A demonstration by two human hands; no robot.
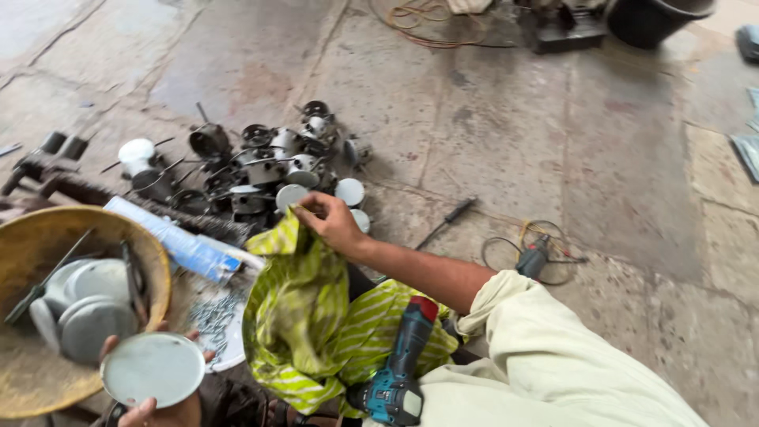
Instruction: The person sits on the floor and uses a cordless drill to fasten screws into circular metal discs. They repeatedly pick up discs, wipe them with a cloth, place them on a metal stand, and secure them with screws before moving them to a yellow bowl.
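**Sorting round metal caps on the floor**

While the left hand (162, 407) keeps a flat round metal disc (152, 368) at the bottom edge of the view, its fingers closed on the disc's lower rim, the right hand (330, 223) is stretched forward over the stone floor (506, 134). The right fingers are pinched together on the top edge of a green-and-yellow striped cloth (304, 316), which drapes down over the lap; whether they also touch anything beneath it cannot be told.

Just beyond that hand lies a heap of small metal housings and round caps (261, 170), with two pale caps (349, 192) nearest the fingertips. To the left, a shallow woven basket (32, 379) holds several more discs of the same kind, and a blue-and-white tube (182, 241) lies between basket and heap. A blue cordless drill (399, 372) rests against the cloth, untouched.

By my reading, the step in hand is gathering or wiping parts: one disc is already picked up, and the cloth is being lifted or drawn clear. The next move would call for a steady grip on the disc and a free right hand.
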